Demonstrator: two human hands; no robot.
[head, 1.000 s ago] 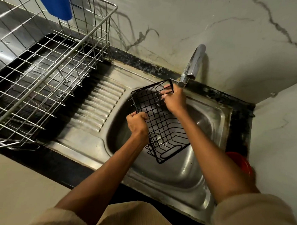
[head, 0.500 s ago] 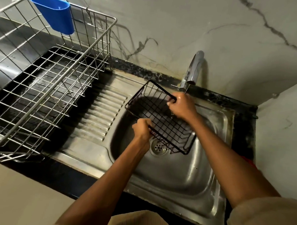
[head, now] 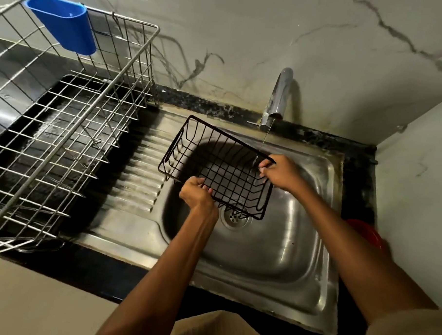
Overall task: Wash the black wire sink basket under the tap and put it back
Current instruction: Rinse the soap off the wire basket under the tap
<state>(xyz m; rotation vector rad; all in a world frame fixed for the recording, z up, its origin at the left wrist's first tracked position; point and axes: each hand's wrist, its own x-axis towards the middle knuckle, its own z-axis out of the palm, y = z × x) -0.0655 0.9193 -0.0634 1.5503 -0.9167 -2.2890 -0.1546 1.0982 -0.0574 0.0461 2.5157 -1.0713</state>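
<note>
Head view: the black wire basket (head: 222, 170) hangs tilted over the sink (head: 320, 247) bowl, a thin stream from the tap (head: 278, 96) hitting its far-right corner. Left hand (head: 198, 195) grips the near rim, right hand (head: 281, 172) pinches the far-right rim. Looks light, stiff and wet-slick; the thicker rim wire seems the safest hold.

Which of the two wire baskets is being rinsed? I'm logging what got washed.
The small black wire basket, gripped by the left hand and right hand under the tap. The large silver rack sits untouched on the counter.
</note>
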